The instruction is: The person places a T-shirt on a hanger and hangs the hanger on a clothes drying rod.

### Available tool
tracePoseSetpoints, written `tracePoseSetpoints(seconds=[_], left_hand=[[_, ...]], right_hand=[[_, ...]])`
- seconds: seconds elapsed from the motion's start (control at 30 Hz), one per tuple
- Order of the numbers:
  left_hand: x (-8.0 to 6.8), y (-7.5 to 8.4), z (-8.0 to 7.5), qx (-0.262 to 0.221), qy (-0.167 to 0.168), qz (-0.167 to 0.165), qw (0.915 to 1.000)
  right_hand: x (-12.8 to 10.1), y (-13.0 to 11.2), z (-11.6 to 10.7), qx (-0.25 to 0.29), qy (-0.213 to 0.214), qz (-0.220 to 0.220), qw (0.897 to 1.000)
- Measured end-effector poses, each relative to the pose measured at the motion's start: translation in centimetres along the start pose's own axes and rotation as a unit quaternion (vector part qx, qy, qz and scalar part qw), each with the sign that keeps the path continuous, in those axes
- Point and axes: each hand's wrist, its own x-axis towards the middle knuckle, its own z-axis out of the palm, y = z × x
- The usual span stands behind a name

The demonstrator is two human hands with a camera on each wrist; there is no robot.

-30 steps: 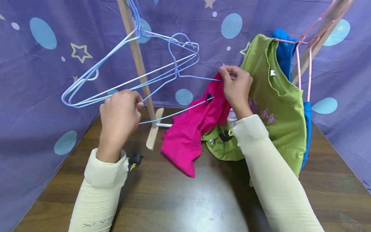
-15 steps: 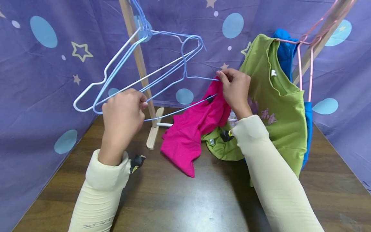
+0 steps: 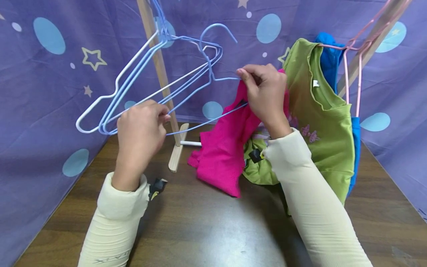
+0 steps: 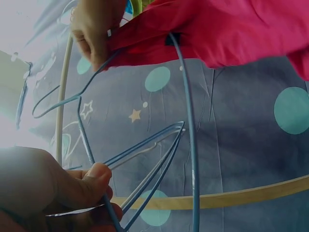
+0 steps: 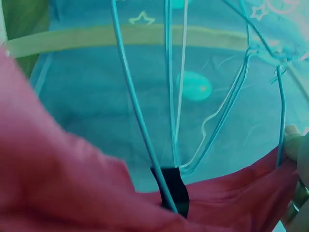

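Pink cloth [image 3: 218, 163]: it is hanging down from the right hand [image 3: 265, 94], low over the counter [image 3: 207, 233], and one end of a blue hanger [image 4: 194, 174] is poking into it.
Black patch [image 5: 179, 193]: it is showing on the pink cloth, just beside the hanger's bottom wire.
Cream sleeves [image 3: 320, 200]: they are covering both arms, closest of all.
Left hand [image 3: 141, 135]: its thumb and fingers are pinching the other side of the blue hanger.
Right-hand fingers: they are pinching the pink cloth and the hanger's top wire together.
Green cloth [image 3: 261, 176]: it is lying in a bunch on the brown counter, just behind the pink cloth.
Green top [image 3: 333, 141]: it is hanging on a pink hanger [image 3: 346, 79] to the right, with blue clothes [image 3: 328, 70] hanging behind it.
Other hangers [image 3: 106, 96]: blue and white ones are hanging together by a wooden post [image 3: 160, 66].
Purple curtain [image 3: 116, 26]: it is hanging at the very back, showing stars and blue dots.
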Motion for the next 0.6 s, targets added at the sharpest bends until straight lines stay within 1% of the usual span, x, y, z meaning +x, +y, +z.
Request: tracePoseSetpoints(seconds=[0.07,0.13,0.2,0.3,0.37,0.43,0.5,0.6], left_hand=[[0.0,0.1,0.0,-0.008,0.005,0.001,1.0000],[-0.1,0.1,0.1,-0.013,0.010,-0.002,0.9999],[-0.1,0.2,0.1,-0.016,0.011,-0.011,0.9998],[-0.3,0.4,0.0,-0.013,0.005,-0.032,0.9994],[-0.3,0.4,0.0,-0.005,-0.001,-0.047,0.9989],[-0.3,0.4,-0.2,0.008,-0.006,-0.058,0.9983],[-0.2,0.2,-0.4,0.019,-0.009,-0.060,0.9980],[-0.2,-0.2,-1.0,0.030,-0.016,-0.062,0.9975]], right_hand=[[0.2,-0.6,-0.1,0.000,0.006,-0.004,1.000],[0.2,-1.0,-0.1,0.001,0.013,0.002,1.000],[0.0,-1.3,0.1,-0.001,0.016,0.015,1.000],[-0.5,-1.3,0.3,-0.007,0.001,0.045,0.999],[-0.8,-1.2,0.4,-0.011,-0.029,0.061,0.998],[-0.9,-0.9,0.2,-0.005,-0.072,0.072,0.995],[-0.8,-0.5,-0.1,0.004,-0.118,0.082,0.990],[-0.5,0.3,-0.8,-0.009,-0.177,0.078,0.981]])
